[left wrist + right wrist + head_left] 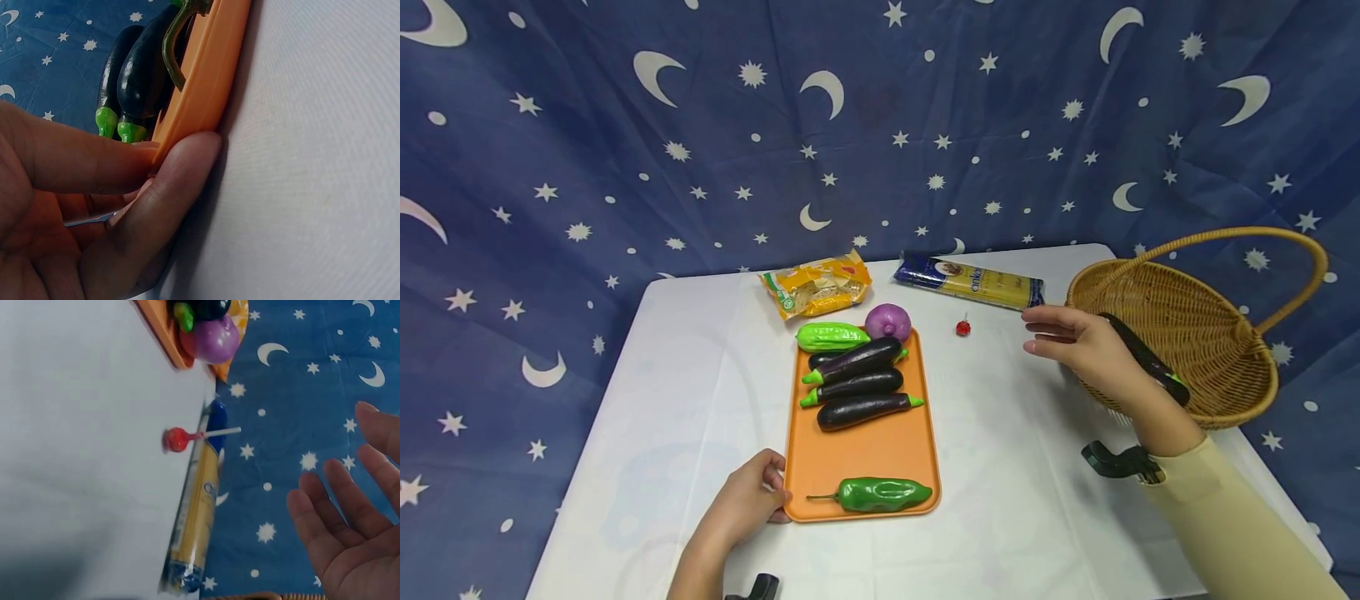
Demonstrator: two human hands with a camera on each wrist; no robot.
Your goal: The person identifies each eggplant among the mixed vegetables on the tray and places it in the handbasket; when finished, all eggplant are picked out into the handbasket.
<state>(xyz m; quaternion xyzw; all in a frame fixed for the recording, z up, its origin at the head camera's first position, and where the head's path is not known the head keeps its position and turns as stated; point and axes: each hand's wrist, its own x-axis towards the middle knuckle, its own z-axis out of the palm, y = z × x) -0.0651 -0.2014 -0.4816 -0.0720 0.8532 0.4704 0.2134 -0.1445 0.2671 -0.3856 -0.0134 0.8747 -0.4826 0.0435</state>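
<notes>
My left hand pinches the lower left edge of an orange tray between thumb and fingers. Several dark eggplants lie across the tray, with a green pepper near its front edge. A light green ridged vegetable and a purple onion sit at its far end. My right hand is raised beside the wicker basket, fingers extended and holding nothing. Another eggplant lies along the basket's near left side, partly behind my right hand and wrist.
Behind the tray lies a yellow-orange bag. A pack of spaghetti is at the table's back edge, with a red lollipop in front of it. The basket's tall handle arches upward at the right. A patterned blue cloth hangs behind.
</notes>
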